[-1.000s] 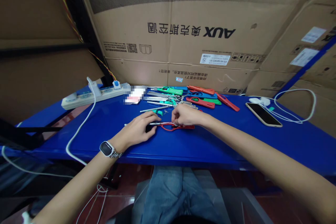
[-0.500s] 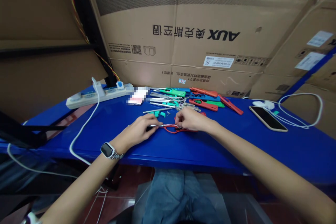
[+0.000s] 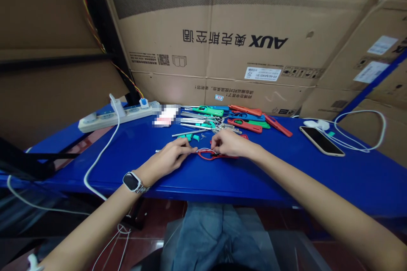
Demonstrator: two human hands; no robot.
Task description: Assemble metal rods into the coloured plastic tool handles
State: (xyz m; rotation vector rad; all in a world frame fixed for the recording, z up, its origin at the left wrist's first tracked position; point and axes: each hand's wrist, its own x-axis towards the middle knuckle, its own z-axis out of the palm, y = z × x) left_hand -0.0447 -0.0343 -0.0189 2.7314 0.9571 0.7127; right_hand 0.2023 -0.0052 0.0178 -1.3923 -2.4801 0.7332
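Observation:
On the blue table in front of me lies an open red lighter casing (image 3: 206, 157) with a looped trigger guard. My left hand (image 3: 174, 152) is closed around a thin metal tube (image 3: 157, 151), whose end sticks out to the left; the rest is under the fingers. A thin pale wire (image 3: 205, 149) bows between my two hands above the casing. My right hand (image 3: 227, 143) is closed, its fingertips pinching at the casing by a small dark part. Exactly what sits between those fingertips is hidden. Another red piece (image 3: 244, 136) shows behind the right hand.
Behind my hands lie teal caps (image 3: 192, 137), metal rods (image 3: 193, 121) and several coloured lighter casings (image 3: 246, 125). A power strip (image 3: 111, 117) stands at left, a phone (image 3: 321, 140) with a white cable (image 3: 359, 149) at right. Cardboard (image 3: 206, 51) walls the back.
The pale wire now arches up between my hands, where a straight silvery length showed before. Both hands stay nearly in place, and the whole view has shifted slightly.

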